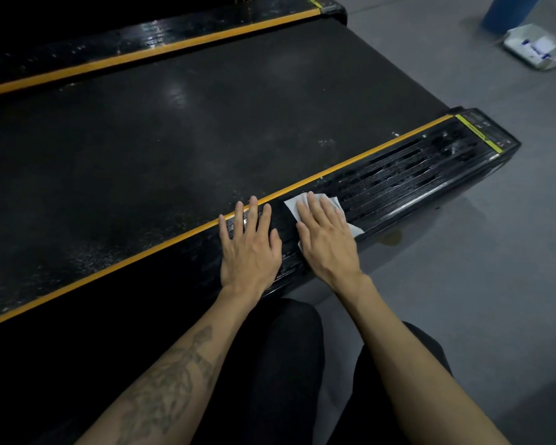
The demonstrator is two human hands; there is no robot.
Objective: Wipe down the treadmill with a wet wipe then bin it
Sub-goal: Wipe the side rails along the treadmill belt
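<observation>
Down low, dark trousers (289, 364) and two bare forearms reach forward, the left one tattooed. The left hand (249, 245) lies flat on the near side rail (398, 181) of the treadmill, fingers straight and spread, gripping nothing, fingertips at the orange stripe (142, 253). Just beside it, the right hand (326, 239) presses flat too, fingers straight and close together, and under its palm is the wipe (292, 205), white, spread on the ribbed rail with corners poking out past the fingers and on the right. The two hands sit near each other but apart. Beyond the wipe the rail shines wet in streaks towards its end cap, where a yellow label (479, 138) crosses it. Past the stripe lies the wide black belt (190, 123), speckled and dully gleaming. Farther still, the other rail (161, 36) glistens too. On the grey floor (463, 284) at the far right lies a white pack (538, 48), with a blue upright (507, 12) behind it.
</observation>
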